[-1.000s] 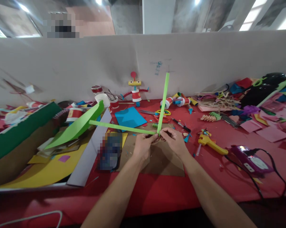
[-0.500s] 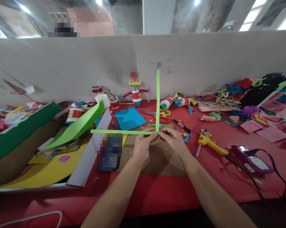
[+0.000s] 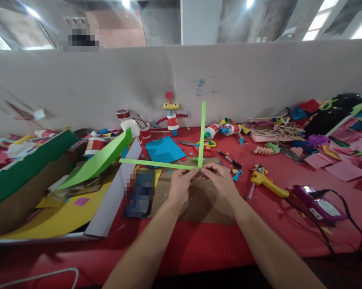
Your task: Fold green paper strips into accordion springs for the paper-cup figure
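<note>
Two narrow light-green paper strips meet at a corner between my hands. One strip (image 3: 203, 132) stands upright, and the other strip (image 3: 156, 163) reaches out to the left. My left hand (image 3: 182, 180) pinches the corner from the left with thumb and fingers. From the right, my right hand (image 3: 217, 176) pinches the same corner, its fingertips close to the left ones. The join itself is partly covered by the fingertips. Below the hands lies a brown cardboard sheet (image 3: 195, 204) on the red tabletop, and a blue paper square (image 3: 165, 150) is just beyond.
A box (image 3: 108, 204) of coloured paper stands at the left beside a blurred phone-like object (image 3: 139, 192). On the right lie a yellow glue gun (image 3: 271, 185) and a purple corded device (image 3: 319, 204). Scissors (image 3: 209, 143) and a paper-cup figure (image 3: 172, 120) are farther back.
The upright strip's top has dropped and leaned slightly right. The left-reaching strip now tilts, its far end higher and a little nearer the hands. Both hands keep their pinch at the corner.
</note>
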Available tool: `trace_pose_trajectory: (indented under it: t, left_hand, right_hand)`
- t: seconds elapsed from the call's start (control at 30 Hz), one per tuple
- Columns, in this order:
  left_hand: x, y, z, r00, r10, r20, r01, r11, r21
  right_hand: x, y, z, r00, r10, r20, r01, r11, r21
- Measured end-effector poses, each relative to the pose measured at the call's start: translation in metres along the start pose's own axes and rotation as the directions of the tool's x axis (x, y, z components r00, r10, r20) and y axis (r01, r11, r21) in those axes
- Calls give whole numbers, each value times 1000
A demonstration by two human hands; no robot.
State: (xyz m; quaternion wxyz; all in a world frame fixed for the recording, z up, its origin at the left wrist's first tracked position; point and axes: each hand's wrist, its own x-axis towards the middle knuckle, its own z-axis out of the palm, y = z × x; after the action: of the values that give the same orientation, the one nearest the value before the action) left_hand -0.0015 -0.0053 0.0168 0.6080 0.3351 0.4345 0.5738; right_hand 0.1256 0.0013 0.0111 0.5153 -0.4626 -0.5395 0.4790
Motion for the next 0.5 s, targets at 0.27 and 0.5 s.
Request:
trace_pose_trajectory:
  t: [0.27,0.5]
  left_hand:
    - [2,-2,-1,997,-63,44,64,998,-22]
    - [3,-2,-3,1000,-10,-28,7,994,-109]
  right_hand:
    - [0,3,0,999,13,37,-14,1000,5]
    - [11,18,-7,985,114,-126,-103,991,89]
